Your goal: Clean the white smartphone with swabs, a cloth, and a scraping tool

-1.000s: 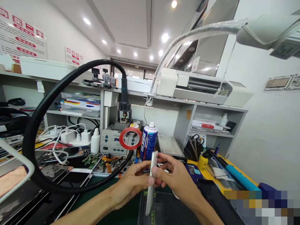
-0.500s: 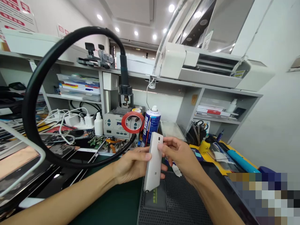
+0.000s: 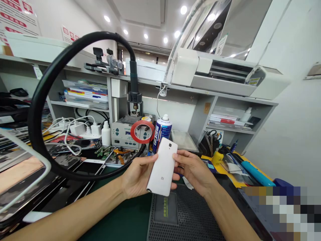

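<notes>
A white smartphone (image 3: 162, 169) is held up in the middle of the view, its back with camera and logo facing me, tilted a little. My left hand (image 3: 140, 175) grips its left edge, thumb on the side and fingertips showing past the right edge from behind. My right hand (image 3: 193, 169) pinches the upper right edge between thumb and fingers. Below the phone lies a black perforated mat (image 3: 195, 214) on a dark green surface (image 3: 112, 214). The phone's screen side is hidden.
Behind the phone stand a blue spray can (image 3: 164, 129), a red tape roll (image 3: 134, 137) and a grey hot-air station (image 3: 120, 134). A thick black hose (image 3: 37, 100) loops at left. Several phones and parts, including a black phone (image 3: 75, 187), crowd the left; a yellow bottle (image 3: 217, 157) stands right.
The phone has turned so its back faces me more fully, and its lower end has shifted left and up. Both hands keep their hold on it.
</notes>
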{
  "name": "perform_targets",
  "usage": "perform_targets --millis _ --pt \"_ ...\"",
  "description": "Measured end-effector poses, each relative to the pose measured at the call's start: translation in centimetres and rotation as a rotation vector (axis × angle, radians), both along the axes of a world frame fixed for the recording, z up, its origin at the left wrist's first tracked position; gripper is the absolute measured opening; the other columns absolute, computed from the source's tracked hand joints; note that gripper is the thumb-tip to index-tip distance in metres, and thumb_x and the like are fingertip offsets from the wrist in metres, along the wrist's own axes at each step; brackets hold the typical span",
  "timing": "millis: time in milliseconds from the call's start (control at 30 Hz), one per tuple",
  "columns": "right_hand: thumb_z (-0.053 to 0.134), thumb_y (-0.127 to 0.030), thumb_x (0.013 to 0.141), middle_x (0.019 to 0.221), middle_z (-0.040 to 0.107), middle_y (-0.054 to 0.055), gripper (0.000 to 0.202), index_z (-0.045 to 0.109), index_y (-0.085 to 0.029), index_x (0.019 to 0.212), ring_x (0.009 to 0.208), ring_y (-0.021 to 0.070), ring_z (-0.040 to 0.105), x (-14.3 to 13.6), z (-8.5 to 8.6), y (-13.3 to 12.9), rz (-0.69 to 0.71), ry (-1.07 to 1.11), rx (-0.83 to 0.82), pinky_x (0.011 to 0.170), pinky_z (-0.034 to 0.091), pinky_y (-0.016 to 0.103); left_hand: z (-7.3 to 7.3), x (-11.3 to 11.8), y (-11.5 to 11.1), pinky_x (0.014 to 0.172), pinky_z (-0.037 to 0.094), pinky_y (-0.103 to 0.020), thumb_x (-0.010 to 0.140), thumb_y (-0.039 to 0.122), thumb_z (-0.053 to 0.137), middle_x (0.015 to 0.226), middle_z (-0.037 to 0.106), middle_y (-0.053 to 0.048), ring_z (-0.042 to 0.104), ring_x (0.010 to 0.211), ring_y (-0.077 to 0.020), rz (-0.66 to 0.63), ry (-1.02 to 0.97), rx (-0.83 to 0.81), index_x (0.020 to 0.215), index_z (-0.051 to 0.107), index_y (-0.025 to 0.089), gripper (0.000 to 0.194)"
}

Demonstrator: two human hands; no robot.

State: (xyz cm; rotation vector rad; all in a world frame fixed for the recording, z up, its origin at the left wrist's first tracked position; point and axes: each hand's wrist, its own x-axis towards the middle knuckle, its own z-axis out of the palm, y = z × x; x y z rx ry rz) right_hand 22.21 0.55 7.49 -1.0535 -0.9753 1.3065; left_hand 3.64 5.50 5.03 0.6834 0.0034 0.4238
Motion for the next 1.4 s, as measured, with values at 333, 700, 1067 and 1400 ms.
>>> perform_targets --millis 333,700,1067,1400 --pt "0.081 -0.040 0.069 0.086 0.069 0.010 0.032 0.073 -0.011 0.081 0.078 0.0190 0.058 0.2 0.6 -0.5 -0.115 -0.153 0.098 0.072 0.047 0.032 0.2 0.4 -0.9 0.095 0.043 -0.056 0.090 0.026 0.056 0.122 0.061 -0.018 0.067 0.095 -0.0329 0.116 0.192 0.135 0.123 0.060 0.010 0.037" --pt "0.076 -0.039 0.075 0.078 0.066 0.005 0.028 0.070 -0.014 0.086 0.068 0.0141 0.056 0.0 0.7 -0.9 -0.025 -0.283 0.269 0.064 0.047 0.026 -0.5 0.5 -0.8 0.091 0.049 -0.047 0.077 0.026 0.074 0.119 0.065 -0.018 0.067 0.099 -0.0317 0.277 0.329 0.380 0.120 0.064 0.013 0.045" --pt "0.071 -0.048 0.077 0.057 0.048 -0.002 0.033 0.069 -0.015 0.080 0.048 0.0082 0.039 -2.2 0.1 -1.9 0.121 -0.482 0.200 0.039 0.031 0.020 -1.6 1.1 -1.6 0.074 0.045 -0.028 0.078 0.031 0.072 0.078 0.067 -0.005 0.060 0.077 -0.0171 0.279 0.291 0.648 0.082 0.072 0.011 0.021" --pt "0.068 -0.040 0.083 0.082 0.069 0.004 0.026 0.077 -0.018 0.094 0.077 0.0184 0.058 -2.6 0.6 -2.2 0.149 -0.562 0.316 0.066 0.045 0.027 -2.5 1.2 -1.4 0.077 0.045 -0.031 0.078 0.040 0.070 0.073 0.062 -0.002 0.055 0.076 -0.0185 0.395 0.323 0.802 0.098 0.071 0.012 0.034"
